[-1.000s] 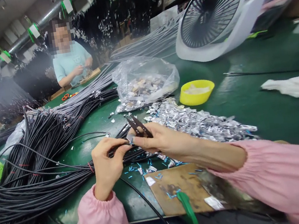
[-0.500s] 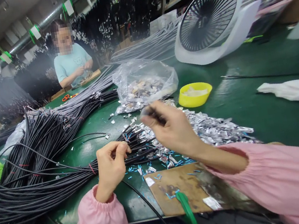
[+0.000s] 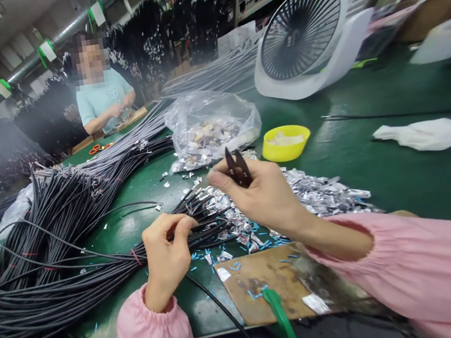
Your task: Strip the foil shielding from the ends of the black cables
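My left hand [image 3: 167,252] is closed, thumb and forefinger pinched together, at the end part of a bundle of black cables [image 3: 109,273]. A single black cable [image 3: 218,301] runs out from beneath this hand towards the table's front edge; what the fingertips pinch is mostly hidden. My right hand [image 3: 266,197] is raised above a heap of foil scraps [image 3: 323,193], closed round small dark cutting nippers [image 3: 238,168]. Their two pointed blades stick up, slightly apart, and the handles are hidden in the palm. Blue wire bits [image 3: 201,261] lie below the hands.
A brown board [image 3: 263,300] with a green-handled tool [image 3: 279,314] lies in front. Beyond are a clear bag of scraps [image 3: 213,128], a yellow bowl [image 3: 286,150], a white fan [image 3: 318,80] and a white cloth-like piece [image 3: 423,135]. Across the table a person [image 3: 105,99] works.
The nippers, blurred before, now show clearly with blades upward in my right hand. My left hand stays almost where it was. The view has shifted slightly to the right.
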`<state>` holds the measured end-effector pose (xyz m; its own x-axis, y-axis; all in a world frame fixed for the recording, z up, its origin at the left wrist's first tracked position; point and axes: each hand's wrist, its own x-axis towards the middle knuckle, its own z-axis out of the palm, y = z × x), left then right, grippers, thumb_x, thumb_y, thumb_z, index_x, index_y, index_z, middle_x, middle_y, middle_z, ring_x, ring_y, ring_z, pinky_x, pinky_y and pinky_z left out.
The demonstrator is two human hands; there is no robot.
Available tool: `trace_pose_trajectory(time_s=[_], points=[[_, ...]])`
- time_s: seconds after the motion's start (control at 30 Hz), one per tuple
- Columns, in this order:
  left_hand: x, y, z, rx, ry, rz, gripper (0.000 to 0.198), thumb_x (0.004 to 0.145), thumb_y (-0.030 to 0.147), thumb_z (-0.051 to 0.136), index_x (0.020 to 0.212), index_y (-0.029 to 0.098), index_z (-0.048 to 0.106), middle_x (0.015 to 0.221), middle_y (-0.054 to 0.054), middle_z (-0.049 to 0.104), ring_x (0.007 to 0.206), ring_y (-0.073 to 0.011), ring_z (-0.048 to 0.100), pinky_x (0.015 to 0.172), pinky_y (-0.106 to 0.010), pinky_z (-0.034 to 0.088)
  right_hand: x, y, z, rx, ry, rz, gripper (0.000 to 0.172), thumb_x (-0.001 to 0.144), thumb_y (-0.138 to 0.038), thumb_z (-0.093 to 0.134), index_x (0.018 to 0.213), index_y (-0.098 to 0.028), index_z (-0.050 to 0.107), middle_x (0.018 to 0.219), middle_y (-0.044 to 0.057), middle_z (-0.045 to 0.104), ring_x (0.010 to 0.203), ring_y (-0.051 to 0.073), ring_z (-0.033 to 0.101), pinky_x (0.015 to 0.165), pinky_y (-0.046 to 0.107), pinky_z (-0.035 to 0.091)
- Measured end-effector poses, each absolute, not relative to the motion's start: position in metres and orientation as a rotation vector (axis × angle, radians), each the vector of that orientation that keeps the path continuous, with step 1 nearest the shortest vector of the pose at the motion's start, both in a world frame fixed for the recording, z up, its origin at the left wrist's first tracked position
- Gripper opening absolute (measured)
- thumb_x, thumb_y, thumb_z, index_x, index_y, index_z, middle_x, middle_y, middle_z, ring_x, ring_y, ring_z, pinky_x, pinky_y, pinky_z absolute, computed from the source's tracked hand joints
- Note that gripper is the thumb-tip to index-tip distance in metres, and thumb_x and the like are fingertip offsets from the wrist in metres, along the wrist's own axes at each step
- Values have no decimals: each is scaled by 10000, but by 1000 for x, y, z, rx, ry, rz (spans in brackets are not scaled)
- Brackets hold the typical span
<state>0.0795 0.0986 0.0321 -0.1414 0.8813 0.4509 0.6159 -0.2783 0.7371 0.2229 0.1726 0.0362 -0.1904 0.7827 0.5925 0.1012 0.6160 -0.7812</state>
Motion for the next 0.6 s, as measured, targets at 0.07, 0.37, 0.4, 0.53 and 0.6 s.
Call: trace_pose_trajectory(time_s=[0.07, 0.37, 0.4, 0.53, 0.6], points=[[79, 98, 33, 1846, 1681, 1392, 241, 836, 232, 510, 665, 169, 668, 603, -5, 594, 567, -108, 519, 541, -210, 382, 222, 172, 36, -733, -1699, 763, 416, 857, -536, 474, 643, -181, 506, 535, -21, 441, 471, 103, 386, 441, 238, 297], [79, 96, 34, 1907, 1671, 1340, 255, 847, 230, 500, 645, 165, 641, 579, 8, 556, 542, -97, 475, 525, -210, 342, 224, 173, 36, -657, -1702, 615, 246, 847, -276, 539, 624, -183, 498, 591, -10, 480, 527, 110, 433, 492, 239, 336], [79, 96, 35, 1907, 1662, 1333, 269, 851, 235, 492, 634, 164, 632, 572, 9, 547, 536, -97, 470, 523, -211, 339, 224, 174, 35, -677, -1681, 636, 251, 845, -290, 544, 623, -183, 499, 585, -11, 480, 524, 110, 432, 490, 239, 338], [77, 96, 38, 1905, 1619, 1300, 308, 864, 254, 470, 601, 157, 596, 557, 11, 531, 515, -90, 454, 507, -209, 326, 224, 174, 36, -499, -1861, 801, 266, 857, -317, 520, 643, -166, 568, 602, 2, 539, 543, 110, 473, 500, 234, 358], [76, 96, 38, 1906, 1610, 1282, 320, 869, 255, 464, 593, 153, 590, 552, 11, 528, 511, -86, 450, 502, -206, 323, 223, 172, 36, -432, -1896, 831, 212, 838, -268, 527, 674, -157, 603, 611, 1, 554, 543, 103, 472, 500, 227, 358]])
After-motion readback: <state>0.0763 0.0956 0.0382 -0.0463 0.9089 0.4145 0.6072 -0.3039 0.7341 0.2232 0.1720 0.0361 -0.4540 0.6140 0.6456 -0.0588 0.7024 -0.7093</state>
